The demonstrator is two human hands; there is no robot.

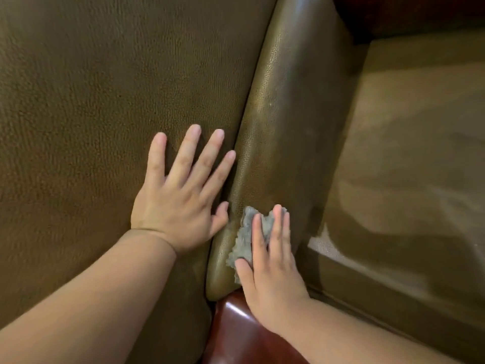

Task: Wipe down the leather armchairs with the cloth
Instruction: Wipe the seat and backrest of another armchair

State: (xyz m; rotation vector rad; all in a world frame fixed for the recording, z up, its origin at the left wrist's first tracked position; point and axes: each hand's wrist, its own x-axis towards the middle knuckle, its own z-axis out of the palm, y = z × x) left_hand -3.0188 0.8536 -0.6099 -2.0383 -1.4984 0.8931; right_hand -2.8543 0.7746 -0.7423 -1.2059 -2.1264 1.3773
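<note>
Plainly, the main risk is judged to lie with the small crumpled grey cloth: it is bunched and only pressed flat, not gripped, so a quick stroke along the rounded olive-brown leather armrest could let it slide out from under the fingers, leaving bare skin to be dragged over the leather. The curved, glossy top of the armrest could also shed the cloth toward the crease at its left side, where it might be lost between armrest and cushion. The polished reddish-brown wooden arm end, at the lower centre of the frame, might be missed if strokes are kept short.

In the head view, the left hand is seen at centre frame, laid flat with fingers spread and straight on the broad olive-brown grained leather cushion that fills the left half of the frame; nothing is held, and the cushion appears to be pushed aside from the armrest. The right hand, at lower centre, is extended with fingers straight and close together, pressing the cloth down on the near end of the armrest, just above the wooden end. A tan carpeted floor is shown at the right of the frame.
</note>
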